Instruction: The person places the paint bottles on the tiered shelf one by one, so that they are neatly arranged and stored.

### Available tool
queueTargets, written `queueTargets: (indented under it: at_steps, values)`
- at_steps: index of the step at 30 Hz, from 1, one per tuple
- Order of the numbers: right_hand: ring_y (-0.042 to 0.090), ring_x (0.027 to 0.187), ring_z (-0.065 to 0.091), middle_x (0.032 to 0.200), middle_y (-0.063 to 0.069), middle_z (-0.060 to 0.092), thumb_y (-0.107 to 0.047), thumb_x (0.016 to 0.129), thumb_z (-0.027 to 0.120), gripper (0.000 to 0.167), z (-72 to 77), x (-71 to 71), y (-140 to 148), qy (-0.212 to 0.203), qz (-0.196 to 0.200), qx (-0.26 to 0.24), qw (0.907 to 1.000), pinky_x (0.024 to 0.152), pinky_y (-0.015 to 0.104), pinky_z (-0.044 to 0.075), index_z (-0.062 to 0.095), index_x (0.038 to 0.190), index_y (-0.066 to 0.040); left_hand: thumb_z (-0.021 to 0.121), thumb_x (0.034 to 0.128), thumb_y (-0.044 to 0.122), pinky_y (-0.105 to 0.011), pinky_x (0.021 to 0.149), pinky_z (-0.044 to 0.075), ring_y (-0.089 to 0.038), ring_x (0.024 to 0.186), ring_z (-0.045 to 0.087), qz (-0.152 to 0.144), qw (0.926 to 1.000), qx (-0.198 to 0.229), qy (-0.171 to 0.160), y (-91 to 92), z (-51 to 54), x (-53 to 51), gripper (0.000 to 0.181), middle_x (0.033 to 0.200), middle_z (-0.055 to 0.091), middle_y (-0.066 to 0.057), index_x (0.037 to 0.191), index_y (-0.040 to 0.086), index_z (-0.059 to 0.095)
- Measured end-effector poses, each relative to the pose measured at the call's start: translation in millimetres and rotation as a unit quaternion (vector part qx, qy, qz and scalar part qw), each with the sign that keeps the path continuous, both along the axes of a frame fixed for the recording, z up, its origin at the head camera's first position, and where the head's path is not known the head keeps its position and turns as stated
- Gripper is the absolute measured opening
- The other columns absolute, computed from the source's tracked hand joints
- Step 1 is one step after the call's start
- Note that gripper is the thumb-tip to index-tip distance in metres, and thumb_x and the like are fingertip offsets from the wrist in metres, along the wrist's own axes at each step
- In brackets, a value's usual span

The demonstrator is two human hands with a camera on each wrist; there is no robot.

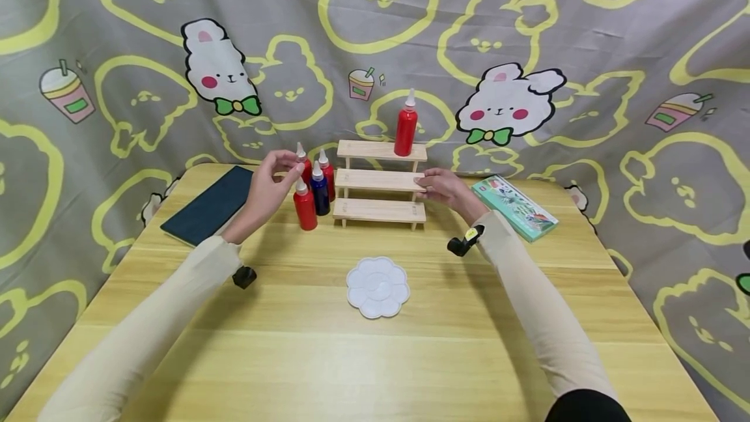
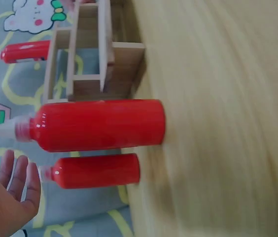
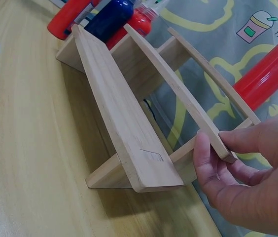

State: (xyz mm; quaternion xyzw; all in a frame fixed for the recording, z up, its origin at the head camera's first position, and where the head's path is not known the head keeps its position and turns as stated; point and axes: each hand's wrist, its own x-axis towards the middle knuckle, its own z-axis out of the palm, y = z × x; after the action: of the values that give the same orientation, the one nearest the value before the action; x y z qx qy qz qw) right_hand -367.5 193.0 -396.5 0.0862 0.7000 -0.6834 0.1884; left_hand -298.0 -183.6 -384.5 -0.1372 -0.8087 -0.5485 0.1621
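Note:
My left hand (image 1: 271, 181) is at the bottle group, fingers apart; in the left wrist view the hand (image 2: 8, 197) shows spread fingers, and a fingertip meets the white nozzle of a red bottle (image 2: 99, 126). Whether it grips the nozzle is unclear. Three red bottles, one of them in front (image 1: 305, 210), surround a blue bottle (image 1: 320, 194), left of a three-step wooden shelf (image 1: 379, 210). Another red bottle (image 1: 406, 130) stands upright on the top step. My right hand (image 1: 448, 191) pinches the right end of the middle step (image 3: 178, 96) between thumb and fingers.
A white flower-shaped palette (image 1: 377, 287) lies on the table in front of the shelf. At the left is a dark flat board (image 1: 209, 206); at the right, a green illustrated box (image 1: 515, 207). A patterned curtain (image 1: 375, 12) hangs behind the table.

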Motion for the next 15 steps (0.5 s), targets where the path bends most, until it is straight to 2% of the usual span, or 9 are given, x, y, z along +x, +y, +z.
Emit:
queueTargets:
  at_steps: [4, 8, 11, 15]
  values:
    - [0.011, 0.075, 0.060, 0.112, 0.006, 0.051, -0.003, 0.104, 0.061, 0.046, 0.4, 0.5, -0.6, -0.001, 0.000, 0.007, 1.0000, 0.086, 0.023, 0.060, 0.037, 0.143, 0.001, 0.063, 0.1067, 0.020, -0.029, 0.090, 0.043, -0.024, 0.117, 0.055, -0.011, 0.9993, 0.001, -0.036, 0.6, 0.0, 8.2, 0.043, 0.130, 0.060, -0.021, 0.141, -0.004, 0.051]
    - [0.011, 0.076, 0.061, 0.112, 0.007, 0.051, -0.003, 0.104, 0.061, 0.044, 0.3, 0.9, -0.4, -0.001, 0.002, 0.009, 1.0000, 0.086, 0.024, 0.060, 0.038, 0.141, 0.000, 0.064, 0.1058, 0.019, -0.031, 0.094, 0.044, -0.035, 0.127, 0.052, -0.024, 0.9966, -0.009, -0.078, 0.6, -2.0, 14.1, 0.049, 0.137, 0.056, -0.024, 0.145, -0.004, 0.047]
    - [0.012, 0.076, 0.062, 0.113, 0.007, 0.051, -0.003, 0.104, 0.062, 0.038, 0.2, 1.1, 0.3, -0.001, 0.002, 0.009, 1.0000, 0.088, 0.025, 0.060, 0.041, 0.135, -0.001, 0.067, 0.1044, 0.023, -0.037, 0.101, 0.046, -0.036, 0.133, 0.051, -0.035, 0.9946, -0.021, -0.096, -3.0, -10.0, 13.6, 0.052, 0.145, 0.053, -0.021, 0.147, 0.000, 0.047]
    - [0.012, 0.076, 0.063, 0.112, 0.007, 0.051, -0.003, 0.104, 0.062, 0.029, 0.2, 1.0, 0.5, -0.001, 0.000, 0.008, 1.0000, 0.087, 0.025, 0.060, 0.044, 0.127, -0.005, 0.072, 0.1015, 0.024, -0.052, 0.109, 0.047, -0.037, 0.139, 0.050, -0.054, 0.9922, -0.025, -0.109, -8.3, -22.4, 10.5, 0.055, 0.149, 0.051, -0.018, 0.147, 0.003, 0.048]
